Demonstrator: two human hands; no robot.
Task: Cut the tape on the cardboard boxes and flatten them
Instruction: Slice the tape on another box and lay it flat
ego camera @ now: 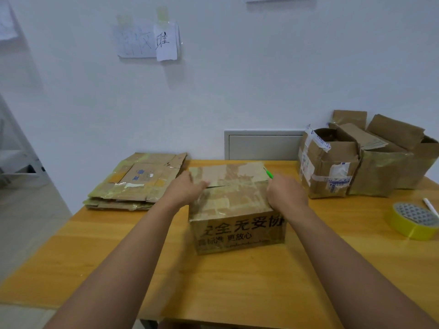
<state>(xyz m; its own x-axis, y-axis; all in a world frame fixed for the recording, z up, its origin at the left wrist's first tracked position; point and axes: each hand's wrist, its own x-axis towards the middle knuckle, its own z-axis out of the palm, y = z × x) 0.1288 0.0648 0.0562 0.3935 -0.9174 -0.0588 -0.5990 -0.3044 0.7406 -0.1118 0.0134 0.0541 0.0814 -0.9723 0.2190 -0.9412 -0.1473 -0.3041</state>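
Note:
A brown cardboard box (234, 210) with black printed characters on its front stands in the middle of the wooden table (118, 257). Old tape covers its top, and a slit runs along the centre seam between the flaps. My left hand (187, 189) is at the box's top left edge with its fingers at the seam. My right hand (286, 192) grips the top right edge and holds a green cutter (269, 174), whose tip sticks out beyond the box's far right corner.
A stack of flattened boxes (137, 181) lies at the table's far left. Unflattened taped boxes (332, 165) stand at the far right. A yellow tape roll (413, 220) and a white pen (431, 206) lie near the right edge. A white wall is close behind.

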